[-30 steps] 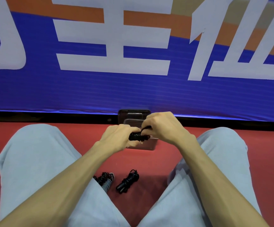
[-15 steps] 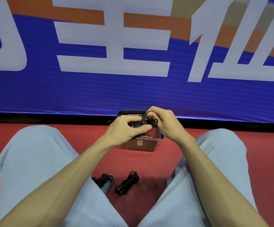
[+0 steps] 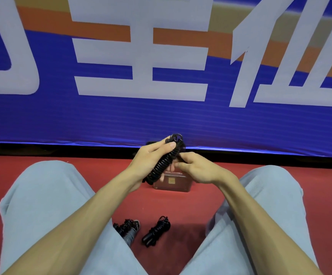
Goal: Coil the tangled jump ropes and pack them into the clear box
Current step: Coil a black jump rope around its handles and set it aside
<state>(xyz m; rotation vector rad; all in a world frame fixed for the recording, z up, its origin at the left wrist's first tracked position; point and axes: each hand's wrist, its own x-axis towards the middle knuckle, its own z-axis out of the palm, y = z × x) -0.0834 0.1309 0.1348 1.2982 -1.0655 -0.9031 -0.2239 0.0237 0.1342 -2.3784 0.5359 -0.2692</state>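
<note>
Lifted and tilted since a moment ago, the coiled jump rope point(image 3: 165, 161) lies in the left hand point(image 3: 148, 162), whose fingers curl round it, while the right hand point(image 3: 200, 170) pinches its cord. Of the two hands, neither touches the clear box point(image 3: 174, 183), which stands just behind them on the red floor point(image 3: 181, 207). Two more wound ropes point(image 3: 156, 231) lie between the legs.
</note>
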